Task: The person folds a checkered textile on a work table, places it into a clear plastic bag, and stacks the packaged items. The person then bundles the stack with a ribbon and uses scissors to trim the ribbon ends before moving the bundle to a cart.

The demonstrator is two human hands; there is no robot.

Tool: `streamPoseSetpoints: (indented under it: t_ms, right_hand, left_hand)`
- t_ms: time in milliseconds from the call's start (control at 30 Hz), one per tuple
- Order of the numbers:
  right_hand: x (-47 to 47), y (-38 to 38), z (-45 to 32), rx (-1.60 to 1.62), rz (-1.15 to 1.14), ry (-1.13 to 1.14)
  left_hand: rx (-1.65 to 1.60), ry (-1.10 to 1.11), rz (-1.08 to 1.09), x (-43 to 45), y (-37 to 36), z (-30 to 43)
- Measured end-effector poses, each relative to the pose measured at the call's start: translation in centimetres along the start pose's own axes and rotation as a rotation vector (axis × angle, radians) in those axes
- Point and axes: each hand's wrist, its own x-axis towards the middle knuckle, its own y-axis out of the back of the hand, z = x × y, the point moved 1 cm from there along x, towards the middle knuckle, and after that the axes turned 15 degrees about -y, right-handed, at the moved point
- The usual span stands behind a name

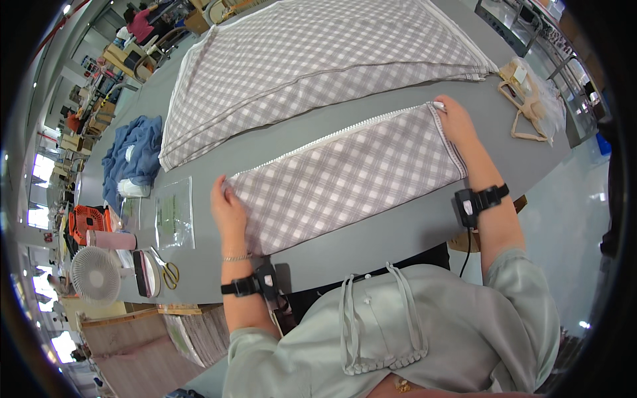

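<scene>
A folded grey-and-white checked cloth (343,179) with a white stitched edge lies in front of me, slightly slanted across the grey table (378,224). At its left end, my left hand (228,211) grips the upper corner between thumb and fingers. My right hand (455,122) pinches the opposite upper corner, and the cloth stretches flat between the two. Beyond it rests a large spread stack of matching checked fabric (318,59), with layered edges facing me.
Left on the table are a blue cloth (134,154), a clear plastic bag (174,214), scissors (169,273), a white fan (95,276), a phone (142,273) and a pink tumbler (110,240). A plastic bag with beige straps (532,99) lies at the right edge. A person (139,25) is far back.
</scene>
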Motion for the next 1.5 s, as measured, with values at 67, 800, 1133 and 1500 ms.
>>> streamPoseSetpoints:
  t_ms: [67,800,1133,1500]
  right_hand:
    - [0.1,0.7,0.0,0.034,0.028,0.056]
    - [-6.6,-0.7,0.6,-0.331,0.139,-0.063]
    - [-7.0,-1.6,1.3,-0.393,0.111,-0.058]
    - [-4.3,2.0,2.1,0.059,-0.275,0.080]
  left_hand:
    - [-0.058,0.097,0.013,0.4,0.7,-0.1]
    - [0.539,0.153,-0.384,-5.8,-0.6,2.0]
    - [-0.808,0.272,-0.560,1.5,-3.7,10.5]
    - [-0.167,-0.709,-0.527,-2.1,-10.4,15.3]
